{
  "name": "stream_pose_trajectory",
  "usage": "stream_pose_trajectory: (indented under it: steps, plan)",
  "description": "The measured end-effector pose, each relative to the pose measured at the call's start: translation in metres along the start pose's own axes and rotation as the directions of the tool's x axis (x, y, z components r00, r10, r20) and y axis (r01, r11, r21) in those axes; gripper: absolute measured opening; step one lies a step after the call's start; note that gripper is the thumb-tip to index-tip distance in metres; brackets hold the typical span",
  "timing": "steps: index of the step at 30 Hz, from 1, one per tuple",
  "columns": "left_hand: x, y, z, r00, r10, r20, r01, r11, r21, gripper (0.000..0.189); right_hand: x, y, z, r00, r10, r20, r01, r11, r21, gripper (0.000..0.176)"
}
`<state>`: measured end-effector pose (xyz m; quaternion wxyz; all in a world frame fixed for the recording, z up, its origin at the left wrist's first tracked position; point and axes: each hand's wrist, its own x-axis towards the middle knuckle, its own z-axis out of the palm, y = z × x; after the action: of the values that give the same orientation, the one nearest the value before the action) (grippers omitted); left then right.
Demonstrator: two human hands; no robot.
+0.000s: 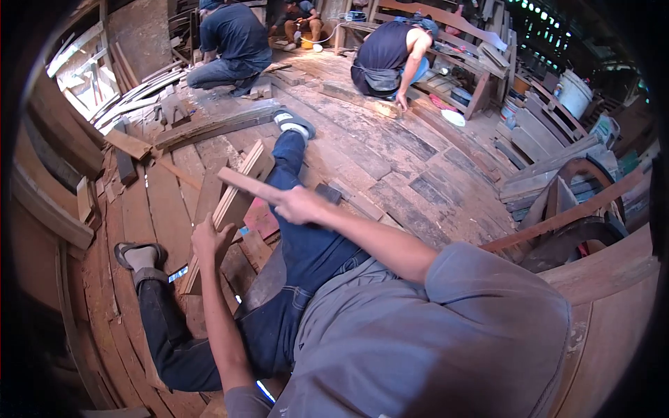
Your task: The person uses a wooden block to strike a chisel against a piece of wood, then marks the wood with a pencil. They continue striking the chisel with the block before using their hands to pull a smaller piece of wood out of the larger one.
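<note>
Between my legs a long grooved wooden piece [237,189] stands tilted, its upper end leaning toward my outstretched leg. My left hand [211,240] is wrapped round its lower part. In my right hand [300,206] is one end of a flat wooden stick [245,184], whose far end lies across the grooved piece near its top. Whether the two touch is hard to tell. A red flat piece [262,219] lies behind the grooved piece, beside my leg.
A curved beam [216,127] lies on the plank floor [362,157] ahead. Two people crouch farther off, a person [233,45] at the left and a person [390,56] at the right; another sits behind. A white bucket [574,94] and stacked boards are at the right.
</note>
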<state>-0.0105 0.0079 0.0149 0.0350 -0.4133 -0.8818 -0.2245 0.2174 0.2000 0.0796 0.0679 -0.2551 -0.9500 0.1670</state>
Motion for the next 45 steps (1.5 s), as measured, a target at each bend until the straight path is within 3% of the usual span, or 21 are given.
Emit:
stream_pose_trajectory:
  steps: [2,6,10,11,14,16,18,21,22,25,28,29,31,33,35,36,38,40,42,44,45]
  plan:
    - [0.006,-0.016,0.019,1.000,0.001,-0.030,0.000,0.998,0.061,0.074,0.009,0.011,-0.011,0.997,-0.040,0.062,0.040,0.999,-0.010,0.066]
    - [0.003,-0.010,0.009,1.000,0.007,-0.003,-0.007,1.000,0.014,0.070,0.024,-0.003,-0.023,0.980,0.159,-0.123,-0.163,0.986,-0.020,0.062]
    - [-0.001,-0.009,0.012,1.000,0.020,-0.015,-0.020,1.000,-0.014,0.065,-0.007,-0.042,0.020,0.999,0.047,0.021,-0.045,0.997,-0.059,0.061]
    - [-0.002,-0.006,0.010,1.000,0.014,-0.002,-0.014,1.000,-0.002,0.064,-0.019,-0.044,0.025,0.994,-0.107,0.038,0.108,0.993,-0.038,0.067]
    - [-0.005,0.002,0.006,1.000,0.018,-0.011,-0.018,1.000,0.024,0.058,0.007,0.009,0.013,0.993,-0.114,0.007,0.114,0.986,-0.123,0.063]
    - [-0.008,0.001,0.010,1.000,0.025,-0.009,-0.025,0.999,0.026,0.058,0.025,0.024,-0.018,0.965,0.225,-0.137,-0.226,0.974,0.007,0.051]
    - [-0.006,0.001,0.009,0.999,0.025,-0.025,-0.024,0.999,0.027,0.057,0.037,0.029,-0.010,0.965,0.143,-0.219,-0.160,0.985,-0.063,0.055]
    - [-0.004,-0.002,0.008,1.000,0.010,-0.007,-0.010,1.000,0.012,0.057,0.002,-0.021,0.036,0.994,0.098,-0.047,-0.099,0.995,-0.007,0.052]
    - [-0.005,-0.002,0.011,1.000,0.010,-0.009,-0.010,1.000,0.021,0.057,-0.019,-0.048,0.018,0.999,-0.019,0.045,0.021,0.998,-0.054,0.046]
    - [-0.007,-0.001,0.016,0.998,0.040,-0.053,-0.038,0.998,0.042,0.057,-0.007,-0.017,-0.014,0.999,-0.020,0.048,0.018,0.999,0.030,0.054]
    - [-0.008,0.001,0.011,0.996,0.039,-0.076,-0.036,0.998,0.042,0.058,0.014,-0.001,-0.044,0.970,0.203,-0.132,-0.197,0.979,0.057,0.052]
    - [-0.009,0.004,0.008,0.996,0.038,-0.075,-0.035,0.999,0.040,0.058,0.025,0.005,-0.024,0.949,0.303,-0.090,-0.301,0.953,0.041,0.056]
    - [-0.006,0.002,0.006,0.998,0.028,-0.059,-0.029,0.999,-0.016,0.061,0.032,-0.004,0.015,0.958,0.287,0.029,-0.285,0.958,-0.042,0.058]
    - [-0.005,-0.002,0.009,0.999,0.022,-0.050,-0.023,1.000,-0.014,0.063,-0.003,-0.039,0.002,0.982,0.104,0.157,-0.100,0.994,-0.034,0.052]
    - [-0.001,-0.006,0.015,0.998,0.039,-0.043,-0.037,0.998,0.042,0.063,-0.017,-0.052,-0.030,0.984,0.079,0.160,-0.079,0.997,-0.008,0.047]
    - [-0.002,-0.005,0.015,0.998,0.043,-0.047,-0.041,0.998,0.043,0.063,0.009,-0.020,-0.026,0.983,0.072,0.167,-0.058,0.995,-0.086,0.053]
    - [-0.004,-0.004,0.014,0.997,0.037,-0.062,-0.035,0.999,0.038,0.063,0.045,0.021,-0.032,0.976,0.212,0.043,-0.210,0.977,-0.042,0.052]
    - [-0.003,-0.007,0.014,0.997,0.044,-0.058,-0.041,0.998,0.039,0.062,0.030,0.004,-0.042,0.964,0.263,-0.047,-0.258,0.962,0.086,0.042]
    - [-0.002,-0.005,0.015,0.998,0.036,-0.048,-0.034,0.999,0.029,0.061,0.038,0.001,0.003,0.947,0.320,0.018,-0.320,0.948,-0.011,0.048]
    - [-0.002,-0.005,0.010,0.999,0.028,-0.024,-0.027,0.999,0.030,0.061,-0.007,-0.040,-0.008,0.981,0.052,0.185,-0.054,0.999,0.004,0.068]
    - [-0.003,-0.005,0.011,0.999,0.033,-0.032,-0.032,0.998,0.047,0.062,-0.015,-0.044,-0.013,0.979,0.061,0.193,-0.062,0.998,-0.001,0.067]
